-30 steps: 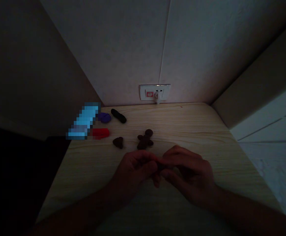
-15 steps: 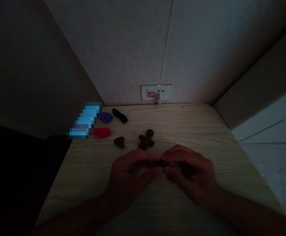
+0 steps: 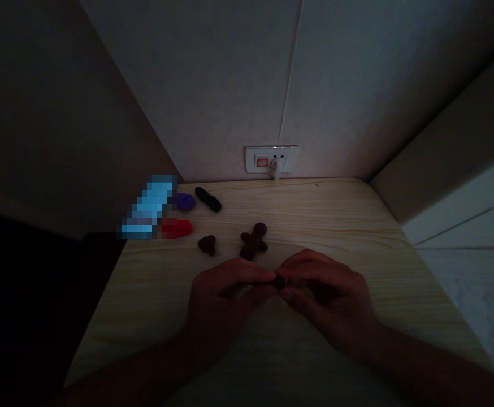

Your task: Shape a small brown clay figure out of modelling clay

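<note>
My left hand [image 3: 224, 308] and my right hand [image 3: 334, 299] meet low over the table, fingertips pinched together. Between them is a small dark piece of modelling clay [image 3: 280, 282], mostly covered by the fingers. Just beyond my left fingers lies a brown clay figure [image 3: 253, 242] with a round head, a longer body and two short stubs at its sides; my hand may cover its lower end. Left of the figure rests a loose brown clay lump [image 3: 207, 245].
On the wooden table [image 3: 340, 215], a red clay piece [image 3: 178, 228], a purple clay lump [image 3: 184, 202] and a black clay roll [image 3: 208, 199] lie at the back left. A bright pixelated phone-like shape [image 3: 149, 206] is beside them. A wall socket [image 3: 271, 159] holds a plug.
My fingertips have shifted slightly around the small clay piece, and a bit more of it shows. The clay pieces on the table stay where they were.
</note>
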